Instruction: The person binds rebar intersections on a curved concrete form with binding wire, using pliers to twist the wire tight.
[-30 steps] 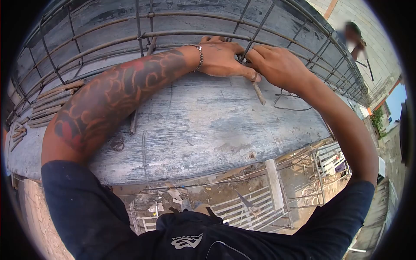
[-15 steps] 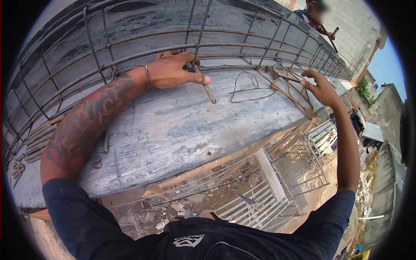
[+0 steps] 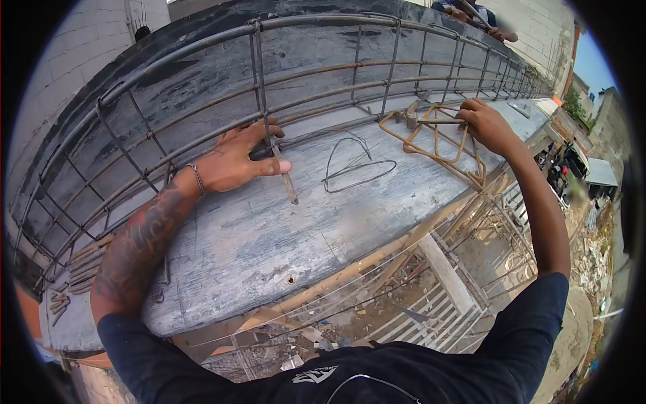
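My left hand (image 3: 239, 160) is at the lower bars of a long rebar cage (image 3: 259, 77), its fingers curled round the bars and its thumb stretched over a short steel rod (image 3: 289, 186). The rod slants out from the cage onto the grey board (image 3: 256, 236). On the right, my right hand (image 3: 488, 126) grips the handle end of a hammer (image 3: 412, 118), whose head lies left of the hand over bent rebar stirrups (image 3: 441, 149). Between my hands a loop of thin tie wire (image 3: 360, 180) rests on the board.
Short rods (image 3: 86, 264) lie at the far left. Beyond the cage, a co-worker's arms (image 3: 464, 12) show at the top right. Past the board's near edge is a drop to a lower level with timber, a white slatted frame (image 3: 420, 330) and rubble.
My right hand has closed on the hammer handle, having been open beside it. The view has shifted, so the board, wire and left hand appear further left and lower.
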The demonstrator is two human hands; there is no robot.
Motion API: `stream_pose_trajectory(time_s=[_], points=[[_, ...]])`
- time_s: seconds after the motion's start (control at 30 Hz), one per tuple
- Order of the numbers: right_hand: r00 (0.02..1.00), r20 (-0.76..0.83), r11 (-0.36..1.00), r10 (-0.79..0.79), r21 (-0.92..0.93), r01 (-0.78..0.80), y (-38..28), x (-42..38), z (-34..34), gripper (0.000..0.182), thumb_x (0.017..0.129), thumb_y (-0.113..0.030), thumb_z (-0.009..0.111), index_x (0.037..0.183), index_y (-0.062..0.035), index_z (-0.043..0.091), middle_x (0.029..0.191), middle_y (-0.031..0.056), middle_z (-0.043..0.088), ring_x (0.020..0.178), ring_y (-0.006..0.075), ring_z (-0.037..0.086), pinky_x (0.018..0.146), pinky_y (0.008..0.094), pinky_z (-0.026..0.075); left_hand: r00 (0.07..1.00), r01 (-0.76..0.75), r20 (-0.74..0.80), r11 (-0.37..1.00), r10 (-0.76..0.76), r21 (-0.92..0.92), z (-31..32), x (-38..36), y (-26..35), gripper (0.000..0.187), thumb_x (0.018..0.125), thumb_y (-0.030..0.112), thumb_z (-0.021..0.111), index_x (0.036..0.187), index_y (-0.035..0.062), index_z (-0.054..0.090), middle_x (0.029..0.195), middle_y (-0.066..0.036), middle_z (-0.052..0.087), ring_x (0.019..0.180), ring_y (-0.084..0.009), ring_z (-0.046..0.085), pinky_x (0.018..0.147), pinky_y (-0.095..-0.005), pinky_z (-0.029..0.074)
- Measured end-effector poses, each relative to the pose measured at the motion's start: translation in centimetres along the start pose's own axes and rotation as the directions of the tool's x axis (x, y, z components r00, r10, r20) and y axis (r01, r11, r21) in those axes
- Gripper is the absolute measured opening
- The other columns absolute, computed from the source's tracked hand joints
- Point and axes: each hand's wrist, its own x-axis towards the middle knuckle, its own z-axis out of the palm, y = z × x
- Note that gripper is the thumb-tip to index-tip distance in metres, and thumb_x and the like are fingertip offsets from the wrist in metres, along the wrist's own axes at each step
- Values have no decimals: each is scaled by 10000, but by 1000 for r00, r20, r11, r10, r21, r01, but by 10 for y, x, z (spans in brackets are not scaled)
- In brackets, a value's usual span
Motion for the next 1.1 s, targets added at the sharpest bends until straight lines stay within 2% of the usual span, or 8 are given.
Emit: stream_pose_trajectory(time_s=[0.3, 0.57, 0.6, 0.63, 0.83, 0.9, 0.97, 1.1], points=[[981, 173, 976, 93, 178, -124, -6, 5, -47, 206, 710, -60, 719, 883, -11, 619, 864, 137, 591, 842, 337, 572, 749, 412, 450, 999, 28, 31, 999, -29, 22, 0, 1, 1, 843, 773, 737, 483, 1363, 139, 413, 1486, -192, 273, 1378, -425, 203, 1119, -563, 172], [939, -344, 979, 5, -189, -74, 14, 9, -73, 208, 840, -163, 631, 985, -14, 617, 870, 123, 557, 833, 325, 569, 731, 398, 440, 998, 45, 32, 998, -46, 43, -2, 1, 5, 897, 750, 780, 466, 1347, 111, 428, 1480, -202, 282, 1380, -441, 180, 1108, -592, 182], [909, -414, 975, 55, -172, -137, 21, 5, -70, 216, 859, -166, 621, 1010, -11, 618, 883, 123, 568, 838, 316, 576, 738, 385, 445, 997, -12, -74, 1000, 14, 17, 6, 4, -2, 1021, 677, 848, 458, 1299, 39, 491, 1259, -225, 507, 1304, -423, 335, 1064, -544, 248], [914, -404, 976, 35, -184, -119, 33, -1, -64, 216, 859, -166, 621, 1010, -11, 618, 883, 123, 568, 838, 316, 576, 738, 385, 445, 996, -6, -84, 1000, 6, -3, 8, 4, -3, 1021, 677, 848, 458, 1299, 39, 491, 1259, -225, 507, 1304, -423, 335, 1064, -544, 248], [670, -642, 928, 372, 244, -281, 64, -24, -12, 311, 923, -259, 594, 1071, 13, 617, 866, 127, 629, 813, 207, 604, 748, 329, 456, 998, 32, -63, 995, -26, 94, 9, 7, -4, 930, 741, 798, 457, 1330, 79, 446, 1332, -258, 437, 1343, -432, 259, 1073, -594, 250], [568, -547, 786, 615, 368, -497, 44, -25, -9, 383, 939, -349, 561, 1065, 8, 621, 824, 92, 616, 763, 174, 565, 726, 316, 443, 1000, -3, -29, 998, 5, 68, 4, 6, -3, 921, 745, 791, 462, 1327, 78, 449, 1332, -258, 436, 1346, -430, 256, 1073, -591, 254], [430, -530, 682, 731, 573, -453, 57, -29, 14, 408, 954, -393, 528, 1014, 1, 615, 750, 23, 534, 664, 148, 496, 645, 288, 411, 1000, -17, -7, 999, 18, 42, 5, 9, 1, 912, 749, 784, 466, 1324, 77, 452, 1332, -259, 436, 1349, -428, 252, 1073, -588, 258], [208, -253, 247, 945, 967, 56, 12, -28, -27, 365, 983, -414, 456, 825, -85, 462, 646, -18, 352, 512, 95, 329, 448, 260, 286, 998, 1, -68, 1000, 1, 28, 8, 5, -4, 937, 727, 792, 478, 1302, 52, 481, 1293, -269, 472, 1340, -439, 270, 1062, -581, 265]])
